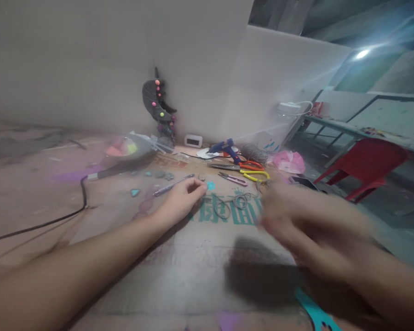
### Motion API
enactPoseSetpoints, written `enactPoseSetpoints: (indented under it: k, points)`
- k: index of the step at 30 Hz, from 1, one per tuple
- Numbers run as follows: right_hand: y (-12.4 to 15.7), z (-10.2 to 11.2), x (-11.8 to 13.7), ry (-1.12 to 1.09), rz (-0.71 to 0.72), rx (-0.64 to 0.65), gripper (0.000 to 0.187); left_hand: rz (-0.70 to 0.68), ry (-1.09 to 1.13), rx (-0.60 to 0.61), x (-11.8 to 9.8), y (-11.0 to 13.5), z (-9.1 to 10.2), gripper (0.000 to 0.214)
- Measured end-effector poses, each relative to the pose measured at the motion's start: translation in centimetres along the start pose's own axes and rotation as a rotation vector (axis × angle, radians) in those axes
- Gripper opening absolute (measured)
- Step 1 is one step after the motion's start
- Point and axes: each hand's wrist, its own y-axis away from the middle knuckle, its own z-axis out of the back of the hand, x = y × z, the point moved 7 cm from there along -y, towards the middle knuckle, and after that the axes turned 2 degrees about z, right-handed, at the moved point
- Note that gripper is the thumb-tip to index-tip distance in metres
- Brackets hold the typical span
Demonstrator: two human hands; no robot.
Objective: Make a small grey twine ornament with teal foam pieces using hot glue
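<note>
My left hand (184,197) rests over the printed cardboard (152,276), thumb and fingertips pinched together. Whatever lies between those fingertips is too small to make out. Loops of thin grey cord (241,201) lie just right of it, on the green lettering. Blurred by motion, my right hand (310,220) is raised at the right, above its shadow; its fingers are smeared. Beyond the hands lie a pen (172,185), small pink-handled snips (232,179) and scissors with a yellow and an orange handle (254,175).
Behind stand a blue glue gun (224,147), grey yarn (253,152), a small white clock (193,140) and a dark crescent-shaped ornament with coloured balls (155,101). A pink bag (289,162) lies at right. A black cable (48,225) crosses the left; a red chair (365,165) stands beyond.
</note>
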Motion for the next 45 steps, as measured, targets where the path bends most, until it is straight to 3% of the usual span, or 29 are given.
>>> enactPoseSetpoints:
  k: [3,5,8,11,15,21,23,27,30,34,38,45]
  points:
    - [-2.9,-3.2,-4.7,0.144,-0.093,0.248,0.020,-0.010,-0.015,-0.018,-0.2,0.1,0.2,0.027]
    - [-3.4,-5.2,-7.3,0.277,-0.150,0.336,0.023,-0.022,-0.014,-0.020,-0.3,0.0,0.1,0.027]
    - [-3.2,-7.3,-8.3,0.345,-0.116,0.358,0.023,-0.020,-0.005,-0.002,-0.3,0.0,0.0,0.026]
    - [-2.7,-8.4,-8.0,0.295,-0.086,0.370,0.010,-0.021,-0.008,0.000,-0.3,0.0,-0.1,0.027]
    - [-2.5,-8.2,-8.0,0.163,-0.093,0.327,0.010,-0.018,-0.013,0.002,-0.2,0.0,0.0,0.027]
    - [-2.0,-5.1,-7.7,-0.072,-0.103,-0.034,0.009,-0.007,-0.036,-0.011,-0.5,0.3,0.1,0.022]
    - [-1.7,-4.9,-7.4,-0.158,-0.114,-0.078,0.005,-0.005,-0.045,-0.018,-0.8,0.3,0.1,0.021]
    - [-1.3,-5.7,-6.8,-0.286,-0.163,-0.049,0.010,-0.002,-0.057,-0.019,-0.9,0.3,0.1,0.024]
    - [-1.5,-6.1,-6.7,-0.254,-0.201,-0.010,0.004,0.006,-0.063,-0.015,-0.6,0.3,0.1,0.024]
    - [-1.6,-6.4,-7.1,-0.255,-0.252,0.013,0.008,0.007,-0.082,0.001,-0.5,0.4,0.0,0.025]
    - [-1.5,-7.1,-7.9,-0.453,-0.316,-0.006,0.013,-0.002,-0.081,0.005,-0.6,0.5,-0.1,0.025]
    - [-1.6,-8.7,-9.1,-0.653,-0.480,0.086,0.025,-0.048,-0.067,0.023,-0.5,0.5,-0.2,0.027]
